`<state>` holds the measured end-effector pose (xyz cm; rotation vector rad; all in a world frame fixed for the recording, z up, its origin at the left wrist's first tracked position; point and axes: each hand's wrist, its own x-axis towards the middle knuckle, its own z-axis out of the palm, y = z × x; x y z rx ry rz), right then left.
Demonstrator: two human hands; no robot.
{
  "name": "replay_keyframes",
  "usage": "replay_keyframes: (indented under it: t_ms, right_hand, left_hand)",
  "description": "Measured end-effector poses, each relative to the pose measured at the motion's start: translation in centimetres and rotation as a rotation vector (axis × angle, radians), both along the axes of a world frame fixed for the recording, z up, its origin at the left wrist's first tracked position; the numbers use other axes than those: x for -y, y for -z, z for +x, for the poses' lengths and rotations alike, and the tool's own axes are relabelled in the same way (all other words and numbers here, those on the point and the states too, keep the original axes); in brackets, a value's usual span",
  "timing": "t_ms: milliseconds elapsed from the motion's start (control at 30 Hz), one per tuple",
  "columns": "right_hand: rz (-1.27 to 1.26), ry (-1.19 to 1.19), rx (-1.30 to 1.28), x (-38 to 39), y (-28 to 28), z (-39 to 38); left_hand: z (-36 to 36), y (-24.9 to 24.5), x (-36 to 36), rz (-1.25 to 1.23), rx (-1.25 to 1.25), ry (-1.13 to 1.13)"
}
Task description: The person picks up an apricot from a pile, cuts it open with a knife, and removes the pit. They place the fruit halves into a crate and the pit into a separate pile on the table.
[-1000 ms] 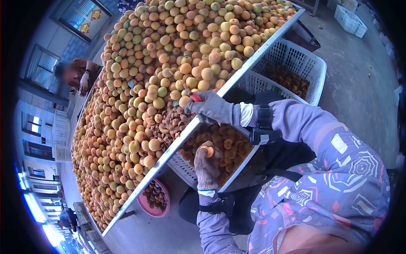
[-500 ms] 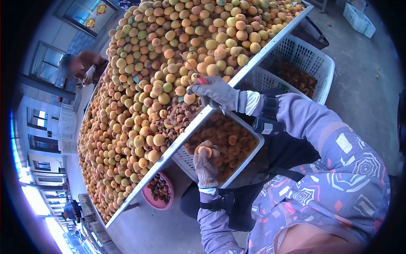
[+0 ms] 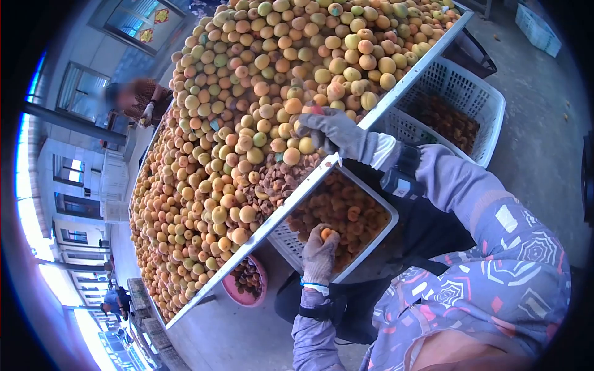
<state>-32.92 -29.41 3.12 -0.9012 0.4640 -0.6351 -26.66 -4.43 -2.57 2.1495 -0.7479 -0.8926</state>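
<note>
My right hand, in a grey glove, is closed around a red-handled knife above the edge of the apricot heap; its blade is hard to make out. An orange apricot lies just beyond its fingers. Lower down, my left hand, in a dirty knit glove, grips an apricot piece between thumb and fingers. It hovers over a white crate full of split apricots. Brown pits are piled at the table's edge between the hands.
The slanting white table rim runs between me and the fruit. A second white crate with dark contents stands to the right. A pink basin holds dark bits on the floor. Another person stands across the heap.
The whole view has shifted, so the scene sits lower and further right. My right hand has lifted slightly over the heap with the knife. My left hand keeps the apricot piece over the crate.
</note>
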Motion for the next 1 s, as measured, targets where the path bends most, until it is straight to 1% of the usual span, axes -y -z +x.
replay_keyframes:
  t_ms: [33,67,100,133,167,200,233,267,333,400,433,467,500,567,600,667,700,733,800,867,933,1000]
  right_hand:
    - [0.014,0.004,-0.010,-0.1,0.1,-0.2]
    - [0.094,0.029,0.045,-0.4,0.1,-0.5]
    - [0.117,0.014,0.067,-0.6,-0.1,-0.8]
    - [0.139,0.000,0.091,-0.7,-0.4,-1.0]
    - [0.085,0.027,0.039,-1.1,-0.8,-1.2]
    - [0.085,-0.015,0.047,-1.0,-0.3,-1.4]
    - [0.052,-0.033,0.049,-0.9,0.3,-1.3]
    - [0.018,-0.049,0.051,-0.9,0.8,-1.3]
    - [0.014,-0.093,0.032,-1.2,0.8,-1.2]
    - [0.008,-0.134,0.010,-1.9,0.4,-1.1]
    - [-0.016,-0.168,-0.023,-2.4,-0.1,-1.2]
    - [-0.038,-0.198,-0.057,-2.9,-0.5,-1.2]
    - [-0.053,-0.244,-0.053,-3.2,-0.8,-1.3]
    - [-0.050,-0.247,-0.052,-4.4,-0.6,-1.0]
    - [-0.048,-0.251,-0.052,-4.8,-0.3,-0.8]
    - [-0.063,-0.303,-0.071,-5.0,0.2,-0.7]
    - [-0.072,-0.300,-0.085,-5.0,0.1,-0.8]
    - [-0.080,-0.298,-0.099,-5.1,0.1,-0.8]
    - [-0.082,-0.326,-0.103,-4.7,0.7,-0.7]
    - [-0.064,-0.345,-0.158,-4.7,0.1,-1.0]
    - [-0.080,-0.365,-0.164,-5.0,0.3,-0.7]
    - [-0.165,-0.412,-0.140,-5.6,0.9,-0.1]
  left_hand:
    - [0.5,1.3,-0.1,-0.011,0.033,0.045]
    - [1.0,2.2,-0.5,-0.017,0.067,0.089]
    - [0.8,0.4,-0.3,0.017,0.230,0.144]
    - [1.0,0.1,-0.2,0.025,0.237,0.133]
    - [1.1,-0.2,-0.2,-0.082,0.274,0.104]
    - [1.2,-0.8,0.0,-0.188,0.312,0.077]
    - [1.2,-2.6,0.4,-0.200,0.167,-0.014]
    - [2.0,-2.6,0.4,-0.195,0.174,-0.023]
    - [3.8,-3.0,0.4,-0.396,0.271,-0.225]
    - [5.2,-4.4,0.2,-0.311,0.465,-0.352]
    - [6.9,-4.0,0.2,-0.429,0.448,-0.374]
    - [8.0,-3.7,-0.2,-0.426,0.452,-0.375]
    - [8.3,-4.6,0.2,-0.295,0.609,-0.369]
    - [8.4,-5.9,0.7,-0.017,0.896,-0.354]
    - [8.7,-5.7,0.4,-0.015,0.897,-0.355]
    - [9.6,-5.4,-0.3,-0.126,0.983,-0.396]
    - [9.7,-6.3,-0.4,-0.083,0.818,-0.464]
    - [10.1,-6.1,-0.9,-0.079,0.819,-0.465]
    - [10.9,-4.9,-2.5,0.008,0.809,-0.477]
    - [11.8,-3.6,-3.3,0.000,0.838,-0.472]
    - [11.9,-4.0,-2.5,0.028,0.802,-0.450]
    - [12.1,-4.2,-1.7,0.034,0.798,-0.454]
